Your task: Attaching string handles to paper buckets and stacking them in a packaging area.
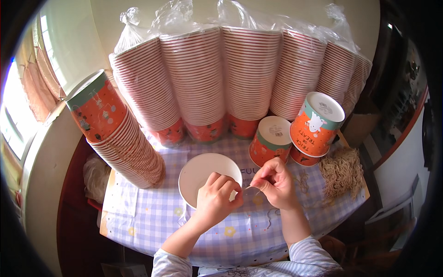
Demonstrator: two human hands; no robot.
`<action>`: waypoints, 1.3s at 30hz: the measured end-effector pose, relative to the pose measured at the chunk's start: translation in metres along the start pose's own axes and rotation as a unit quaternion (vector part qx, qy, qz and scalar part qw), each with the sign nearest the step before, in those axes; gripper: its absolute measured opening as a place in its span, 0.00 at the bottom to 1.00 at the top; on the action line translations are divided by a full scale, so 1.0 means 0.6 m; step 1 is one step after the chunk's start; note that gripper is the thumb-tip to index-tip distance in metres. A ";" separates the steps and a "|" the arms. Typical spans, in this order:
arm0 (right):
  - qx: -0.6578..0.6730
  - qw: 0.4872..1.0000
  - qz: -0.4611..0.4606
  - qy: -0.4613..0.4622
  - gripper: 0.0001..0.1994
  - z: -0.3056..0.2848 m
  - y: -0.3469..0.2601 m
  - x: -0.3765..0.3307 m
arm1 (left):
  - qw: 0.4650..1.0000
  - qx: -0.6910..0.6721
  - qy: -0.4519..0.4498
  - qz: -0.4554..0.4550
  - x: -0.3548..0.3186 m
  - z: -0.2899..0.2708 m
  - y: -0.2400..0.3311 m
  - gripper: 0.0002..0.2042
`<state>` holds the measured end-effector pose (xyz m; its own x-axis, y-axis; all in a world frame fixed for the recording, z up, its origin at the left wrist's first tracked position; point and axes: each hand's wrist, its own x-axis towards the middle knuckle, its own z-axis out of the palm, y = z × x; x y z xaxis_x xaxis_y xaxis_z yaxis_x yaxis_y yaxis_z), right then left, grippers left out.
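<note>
Between my two hands runs a short thin piece of beige string [249,187]. My left hand [216,196] is closed in a pinch, its fingers at the right rim of an open paper tub [203,168] with a white inside. The fingertips of my right hand [276,184] pinch the string just right of that rim. Whether the string passes through the tub's wall is hidden by my left fingers. Right behind my right hand, an orange and green paper tub [272,138] stands upside down, beside more upside-down tubs [316,124] stacked together.
Tall stacks of nested tubs [249,69] in clear plastic line the table's back. Another tall stack [124,143] leans at the left. A heap of beige strings [341,173] lies at the right edge, with loose strings [272,217] on the checked tablecloth [152,226].
</note>
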<state>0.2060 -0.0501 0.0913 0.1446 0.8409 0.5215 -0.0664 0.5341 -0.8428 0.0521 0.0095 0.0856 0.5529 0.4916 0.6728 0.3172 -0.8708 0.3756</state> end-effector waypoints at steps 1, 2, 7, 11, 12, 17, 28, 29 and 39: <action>0.000 1.000 -0.014 0.002 0.10 0.000 -0.007 -0.002 | 1.000 0.013 0.002 0.000 -0.001 0.002 0.003 0.07; -0.009 0.999 -0.041 0.003 0.10 0.000 -0.015 -0.003 | 1.000 0.026 0.003 0.000 -0.002 0.004 0.006 0.08; -0.010 0.995 -0.103 0.005 0.12 -0.013 -0.050 -0.027 | 0.998 0.060 -0.029 0.014 -0.011 0.025 0.005 0.07; 0.037 0.991 -0.132 0.011 0.13 -0.010 -0.083 -0.050 | 0.990 0.120 -0.063 0.041 -0.018 0.036 0.007 0.05; 0.015 0.988 -0.147 -0.046 0.13 -0.019 -0.090 -0.048 | 0.985 0.148 -0.074 0.051 -0.019 0.040 0.007 0.05; -0.012 0.954 -0.191 -0.230 0.03 -0.020 -0.109 -0.053 | 0.970 0.217 -0.096 0.057 -0.022 0.043 0.014 0.05; -0.185 0.818 -0.117 -0.532 0.05 0.027 -0.066 -0.055 | 0.958 0.276 -0.064 0.040 -0.008 0.036 -0.041 0.03; -0.183 0.805 -0.101 -0.554 0.06 0.033 -0.058 -0.050 | 0.960 0.266 -0.071 0.046 -0.005 0.035 -0.045 0.03; -0.359 0.755 -0.004 -0.548 0.10 0.058 0.015 -0.050 | 0.986 0.129 -0.108 -0.019 0.008 -0.035 -0.066 0.05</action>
<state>0.1665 -0.0674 0.0726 -0.7887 0.6147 -0.0087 0.5400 0.6858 -0.4879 0.0257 0.0463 0.0873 0.6786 0.5385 0.4995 0.5114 -0.8345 0.2050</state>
